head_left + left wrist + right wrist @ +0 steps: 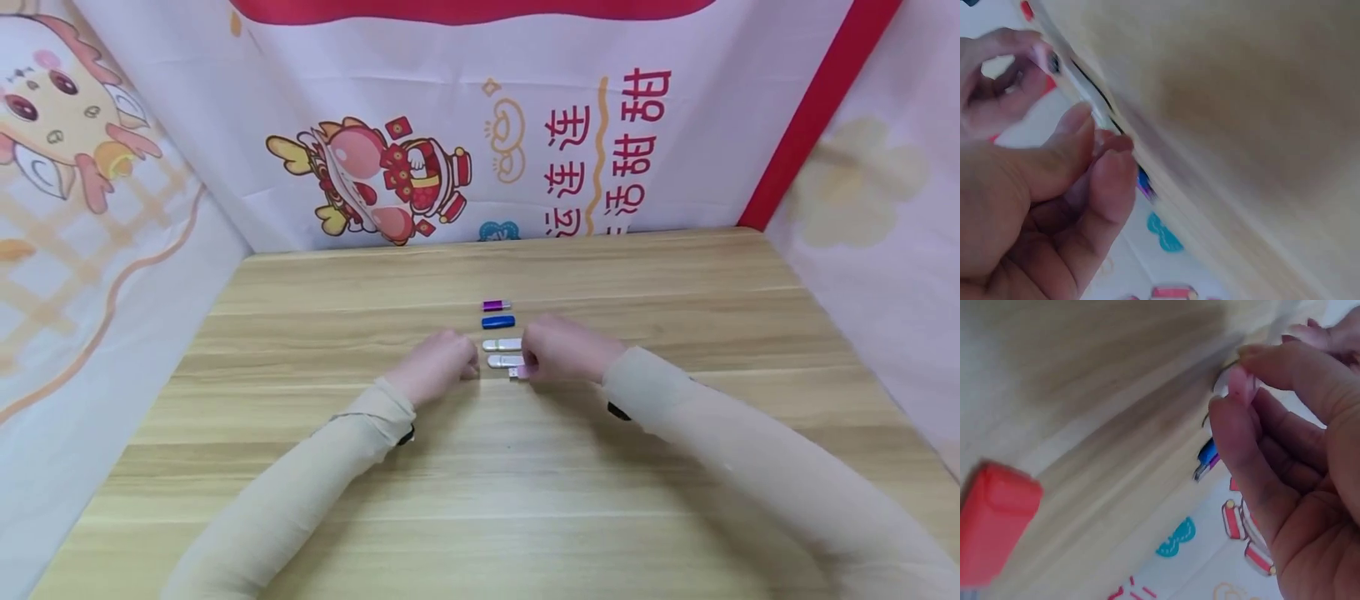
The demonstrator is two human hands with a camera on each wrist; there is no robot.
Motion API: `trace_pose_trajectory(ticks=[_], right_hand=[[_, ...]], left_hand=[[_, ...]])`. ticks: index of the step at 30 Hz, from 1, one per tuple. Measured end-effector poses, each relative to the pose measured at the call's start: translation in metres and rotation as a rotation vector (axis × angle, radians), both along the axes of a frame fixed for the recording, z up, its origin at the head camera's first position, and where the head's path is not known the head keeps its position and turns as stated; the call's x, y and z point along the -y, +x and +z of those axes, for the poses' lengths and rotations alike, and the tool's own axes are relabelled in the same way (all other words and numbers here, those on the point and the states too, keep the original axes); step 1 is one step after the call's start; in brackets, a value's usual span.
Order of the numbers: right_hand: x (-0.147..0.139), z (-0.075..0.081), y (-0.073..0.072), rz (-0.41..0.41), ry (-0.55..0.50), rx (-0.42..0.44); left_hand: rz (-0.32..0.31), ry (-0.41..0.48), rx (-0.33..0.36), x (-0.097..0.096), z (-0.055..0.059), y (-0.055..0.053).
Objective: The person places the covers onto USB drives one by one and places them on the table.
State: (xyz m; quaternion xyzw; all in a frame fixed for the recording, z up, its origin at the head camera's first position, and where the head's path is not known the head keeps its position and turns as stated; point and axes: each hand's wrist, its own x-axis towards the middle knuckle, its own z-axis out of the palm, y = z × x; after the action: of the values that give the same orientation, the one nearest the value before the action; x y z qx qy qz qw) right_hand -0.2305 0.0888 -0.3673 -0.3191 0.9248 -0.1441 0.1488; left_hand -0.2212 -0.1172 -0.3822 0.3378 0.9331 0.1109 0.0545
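My right hand (566,348) pinches a pink USB stick (1242,386) between thumb and fingers. Its metal plug points left, just in front of two white USB sticks (502,344) that lie side by side. Part of each white stick is hidden behind the right hand. My left hand (438,365) is at the left of the row, its fingers loosely bent with nothing visible in them. Behind the white sticks lie a blue USB stick (498,322) and a purple USB stick (495,306). A red USB stick (1000,519) shows large in the right wrist view.
All this is on a wood-grain table (480,500). A printed white cloth (450,83) with red lettering and cartoon figures hangs along its far edge. More cloth hangs at the left and right sides.
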Motion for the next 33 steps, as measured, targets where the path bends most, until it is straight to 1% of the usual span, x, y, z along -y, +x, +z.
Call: trace_pose_trajectory(ticks=[1,4,5,8,12,17,20,26,33], right_hand=[[0.001,-0.002,0.0,0.004,-0.002,0.002],[0.004,-0.006,0.001,0.029,-0.035,-0.003],[0.005,-0.007,0.001,0.032,-0.042,-0.009],[0.006,-0.008,0.001,0.012,-0.038,-0.02],[0.004,-0.008,0.001,-0.011,-0.027,-0.008],[0.003,-0.008,0.001,0.01,-0.028,0.003],[0.003,-0.007,0.002,0.026,-0.033,-0.018],[0.006,-0.006,0.004,0.073,-0.065,-0.084],[0.01,-0.005,0.007,0.101,-0.08,-0.108]], left_hand=[[-0.009,0.013,0.007,0.0,-0.001,0.0],[-0.059,0.037,-0.013,-0.005,-0.004,0.0],[-0.064,0.042,-0.023,-0.007,-0.004,0.0],[-0.049,0.042,-0.034,-0.01,-0.006,0.0],[-0.042,0.056,-0.024,-0.011,-0.009,0.0],[-0.05,0.06,-0.005,-0.012,-0.011,0.001],[-0.046,0.062,0.005,-0.013,-0.009,0.002],[-0.041,0.071,-0.008,-0.013,-0.007,0.005],[-0.061,0.101,-0.019,-0.015,-0.007,0.005]])
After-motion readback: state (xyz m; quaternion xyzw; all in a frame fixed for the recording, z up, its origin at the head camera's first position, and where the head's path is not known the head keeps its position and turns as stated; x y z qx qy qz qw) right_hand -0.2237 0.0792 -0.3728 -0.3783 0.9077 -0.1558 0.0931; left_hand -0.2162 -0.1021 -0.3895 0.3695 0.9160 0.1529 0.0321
